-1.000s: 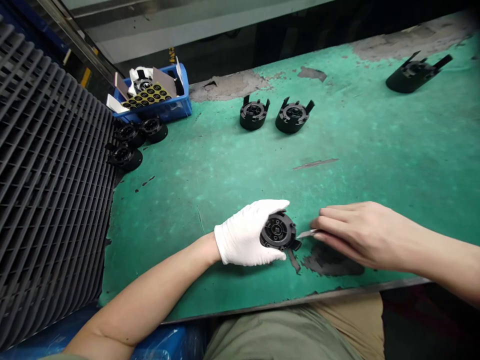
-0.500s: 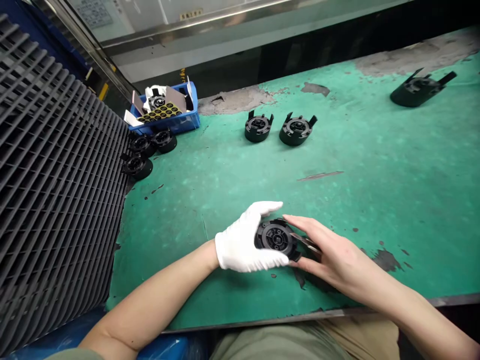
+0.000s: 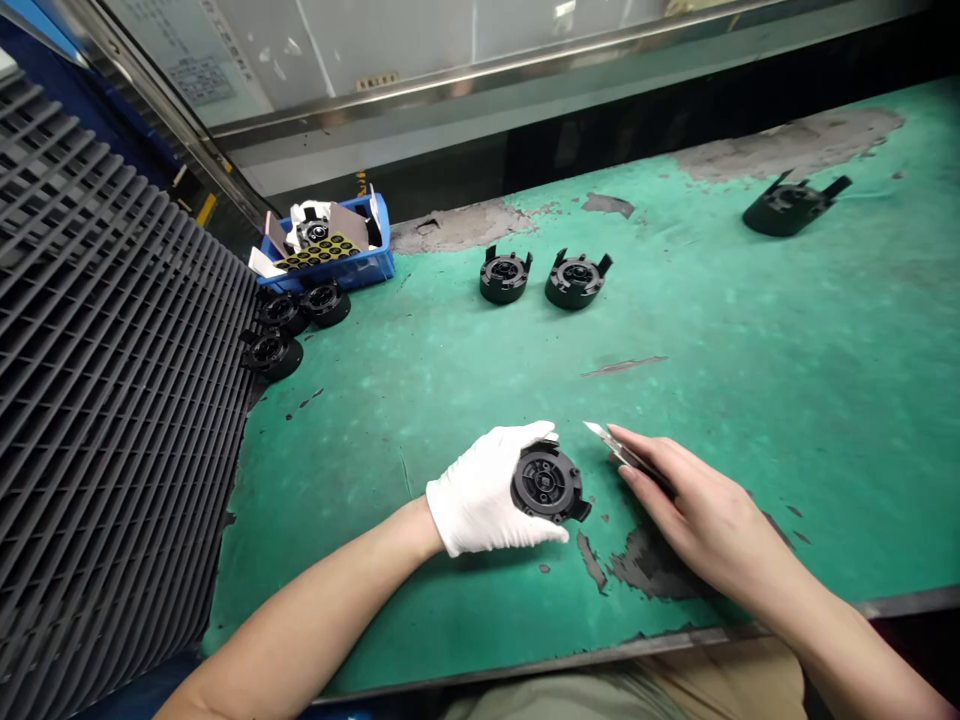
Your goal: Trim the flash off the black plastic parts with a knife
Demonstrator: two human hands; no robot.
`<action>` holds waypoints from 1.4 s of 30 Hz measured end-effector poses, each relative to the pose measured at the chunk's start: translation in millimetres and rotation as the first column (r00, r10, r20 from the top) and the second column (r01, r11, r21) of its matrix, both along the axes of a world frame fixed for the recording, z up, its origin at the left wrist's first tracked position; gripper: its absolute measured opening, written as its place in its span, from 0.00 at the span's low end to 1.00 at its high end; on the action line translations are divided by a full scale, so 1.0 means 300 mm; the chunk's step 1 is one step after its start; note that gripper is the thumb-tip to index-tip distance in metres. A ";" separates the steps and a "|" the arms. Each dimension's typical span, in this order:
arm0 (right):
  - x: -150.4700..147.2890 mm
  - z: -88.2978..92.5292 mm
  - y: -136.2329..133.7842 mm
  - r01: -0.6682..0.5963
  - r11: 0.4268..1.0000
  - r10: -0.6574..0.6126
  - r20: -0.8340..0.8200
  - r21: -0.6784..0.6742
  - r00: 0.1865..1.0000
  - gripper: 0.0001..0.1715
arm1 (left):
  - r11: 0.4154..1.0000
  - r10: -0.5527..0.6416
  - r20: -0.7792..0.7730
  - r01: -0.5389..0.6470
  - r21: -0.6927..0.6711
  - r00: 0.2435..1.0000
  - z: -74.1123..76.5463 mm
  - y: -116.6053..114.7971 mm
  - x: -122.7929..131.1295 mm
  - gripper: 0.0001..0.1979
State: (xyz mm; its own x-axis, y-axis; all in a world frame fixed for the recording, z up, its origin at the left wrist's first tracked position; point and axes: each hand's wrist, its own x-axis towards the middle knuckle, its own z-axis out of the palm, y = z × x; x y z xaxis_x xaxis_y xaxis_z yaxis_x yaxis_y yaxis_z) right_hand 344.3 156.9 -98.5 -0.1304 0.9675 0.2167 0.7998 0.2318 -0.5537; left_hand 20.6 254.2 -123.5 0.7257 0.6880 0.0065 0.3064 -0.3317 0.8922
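Note:
My left hand (image 3: 487, 492), in a white glove, is wrapped round a round black plastic part (image 3: 546, 482). The ringed face of the part is turned up toward me, and a tab sticks out at its lower right. Bare and to the right of it, my right hand (image 3: 694, 510) grips a slim craft knife (image 3: 628, 457) between thumb and fingers. The pale pointed blade aims up and left, apart from the black part.
Two black parts (image 3: 503, 277) with upright tabs stand mid-table, another (image 3: 793, 207) at far right. Several more (image 3: 273, 352) sit at left beside a blue bin (image 3: 381, 262) of mixed pieces. Stacked grey grid trays (image 3: 112, 400) rise at left. The green tabletop (image 3: 420, 390) has worn patches.
My right hand has drawn away to the right from the black part, taking the knife with it. My left hand keeps its hold on the part. The view has tilted slightly.

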 end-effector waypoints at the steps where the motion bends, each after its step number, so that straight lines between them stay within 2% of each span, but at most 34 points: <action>1: -0.008 0.000 -0.002 0.004 1.000 -0.004 -0.011 -0.002 1.000 0.23 | 1.000 0.012 0.007 -0.012 -0.015 1.000 0.000 -0.001 -0.004 0.70; 5: -0.024 0.002 -0.016 0.029 1.000 -0.029 -0.042 0.011 0.999 0.22 | 1.000 0.023 0.089 -0.022 -0.004 0.996 0.002 0.001 -0.039 0.64; 7: -0.023 0.002 -0.024 0.038 0.999 -0.037 -0.052 0.012 0.998 0.21 | 0.999 -0.005 0.146 -0.001 0.046 0.989 -0.003 0.004 -0.058 0.62; 9: -0.017 -0.001 -0.031 0.059 0.998 -0.059 -0.060 -0.005 0.996 0.21 | 0.990 0.015 0.211 -0.045 0.135 0.977 -0.015 0.002 -0.066 0.56; 11: -0.010 -0.009 -0.037 0.096 0.995 -0.097 -0.062 -0.015 0.993 0.21 | 0.945 0.162 0.279 -0.230 0.231 0.946 -0.029 -0.008 -0.062 0.43; 14: 0.002 -0.025 -0.043 0.146 0.989 -0.145 -0.063 -0.002 0.987 0.21 | 0.802 0.417 0.358 -0.524 0.288 0.835 -0.040 -0.030 -0.045 0.24; 15: 0.006 -0.030 -0.044 0.153 0.988 -0.152 -0.062 0.003 0.986 0.21 | 0.767 0.462 0.370 -0.573 0.290 0.806 -0.039 -0.037 -0.040 0.22; 17: 0.013 -0.036 -0.041 0.151 0.988 -0.151 -0.055 0.005 0.987 0.21 | 0.742 0.504 0.360 -0.607 0.284 0.785 -0.029 -0.047 -0.035 0.24; 20: 0.019 -0.032 -0.034 0.141 0.990 -0.141 -0.042 0.013 0.989 0.22 | 0.768 0.527 0.287 -0.593 0.241 0.800 -0.006 -0.048 -0.037 0.26; 24: -0.015 0.000 -0.042 0.158 0.987 -0.157 -0.093 0.004 0.983 0.23 | 0.838 0.477 0.207 -0.513 0.185 0.854 0.019 -0.027 -0.036 0.17; 26: -0.069 0.026 -0.063 0.160 0.983 -0.172 -0.166 -0.087 0.971 0.25 | 0.866 0.441 0.187 -0.471 0.168 0.878 0.027 -0.015 -0.032 0.12; 28: -0.147 0.052 -0.090 0.100 0.964 -0.169 -0.273 -0.248 0.947 0.26 | 0.883 0.422 0.174 -0.447 0.146 0.890 0.031 -0.007 -0.028 0.11; 30: -0.230 0.070 -0.108 -0.012 0.923 -0.147 -0.381 -0.385 0.913 0.25 | 0.888 0.422 0.166 -0.444 0.121 0.891 0.037 -0.004 -0.028 0.14; 32: -0.290 0.076 -0.107 -0.082 0.901 -0.127 -0.441 -0.427 0.889 0.22 | 0.890 0.427 0.166 -0.445 0.097 0.889 0.043 -0.003 -0.031 0.18; 35: -0.297 0.069 -0.070 -0.063 0.926 -0.106 -0.416 -0.372 0.903 0.17 | 0.899 0.416 0.181 -0.433 0.066 0.891 0.053 -0.007 -0.037 0.23; 39: -0.193 0.061 -0.013 0.084 0.976 -0.144 -0.303 -0.202 0.942 0.26 | 0.932 0.338 0.224 -0.358 0.055 0.914 0.054 -0.022 -0.035 0.25; 42: -0.128 0.064 0.003 0.192 0.965 -0.233 -0.251 -0.178 0.940 0.27 | 0.930 0.298 0.281 -0.344 0.131 0.912 0.046 -0.034 -0.034 0.26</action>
